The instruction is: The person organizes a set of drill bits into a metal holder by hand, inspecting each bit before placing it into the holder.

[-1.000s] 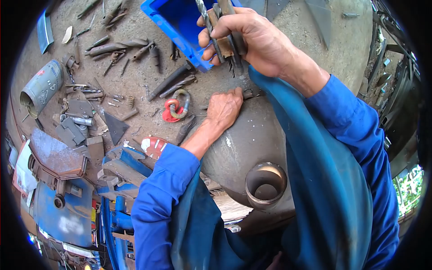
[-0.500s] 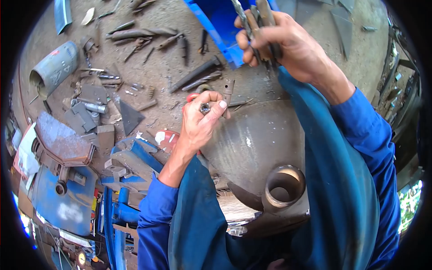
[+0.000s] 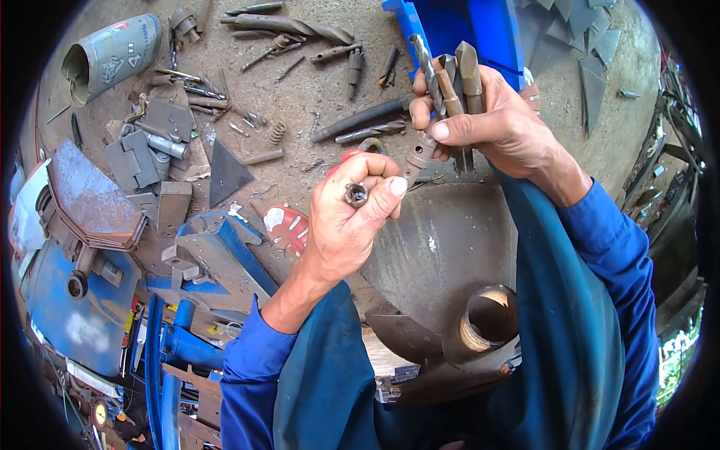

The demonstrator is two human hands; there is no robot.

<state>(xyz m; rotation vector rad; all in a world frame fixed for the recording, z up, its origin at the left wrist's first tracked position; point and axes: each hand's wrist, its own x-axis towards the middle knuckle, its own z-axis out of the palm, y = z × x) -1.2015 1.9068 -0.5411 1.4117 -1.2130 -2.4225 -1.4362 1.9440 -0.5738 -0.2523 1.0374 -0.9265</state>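
Several drill bits (image 3: 470,75) stand upright in the closed fingers of my right hand (image 3: 502,127), one with a spiral flute, another with a broad pointed tip. My left hand (image 3: 349,214) is closed round metal tool pieces. One of them, a round-ended piece (image 3: 356,195), shows its hollow end between the fingers. The other, a grey shank with holes (image 3: 417,156), sticks out past the left thumb and reaches to the fingertips of my right hand. Just behind my right hand is a blue plastic bin (image 3: 480,30).
Drill bits (image 3: 300,28) and a dark rod (image 3: 360,120) lie on the concrete floor. A grey pipe piece (image 3: 112,60) is at the upper left, near metal plates and blocks. A curved metal sheet (image 3: 442,240) and a short pipe (image 3: 491,319) lie between the legs. Blue metal frames (image 3: 191,349) stand lower left.
My right hand has come down from the bin's edge with the drill bits, now upright. My left hand has moved right and slightly down, bringing the holed shank against the right fingertips. The view has shifted.
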